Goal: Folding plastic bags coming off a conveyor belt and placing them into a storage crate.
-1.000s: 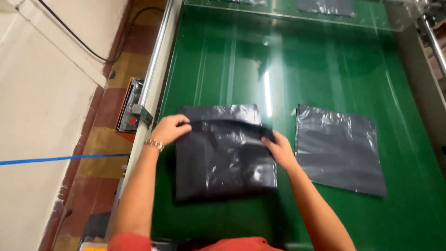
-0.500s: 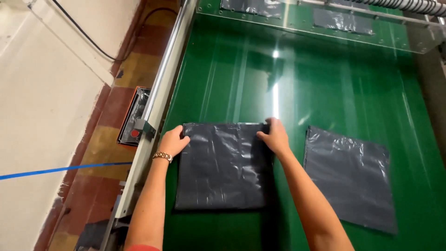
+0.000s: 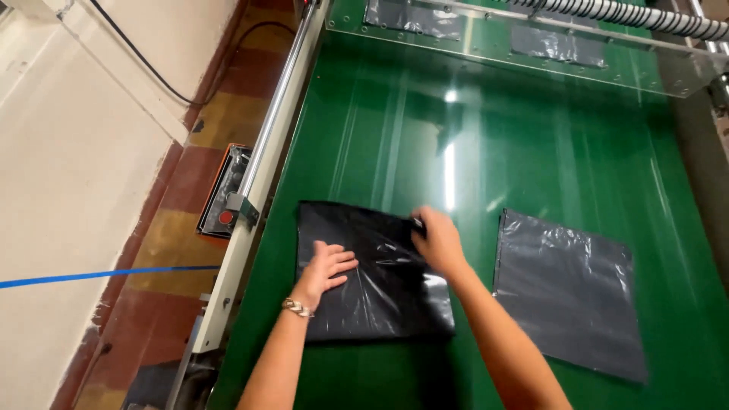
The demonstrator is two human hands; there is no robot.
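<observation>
Flat, glossy dark grey plastic bag (image 3: 372,273), roughly square, wrinkled, with light glare on the surface. Lying on the green belt, near its left edge, slightly turned. Partly covered by both hands, upper right corner hidden.

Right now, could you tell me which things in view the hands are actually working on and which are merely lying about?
In hand:
- dark plastic bag, flat on the green belt
- left hand pressing on the bag
- right hand at its top edge

Lying about:
- second grey bag, untouched, to the right
- control box beside the rail
- clear guard at the far end
</observation>
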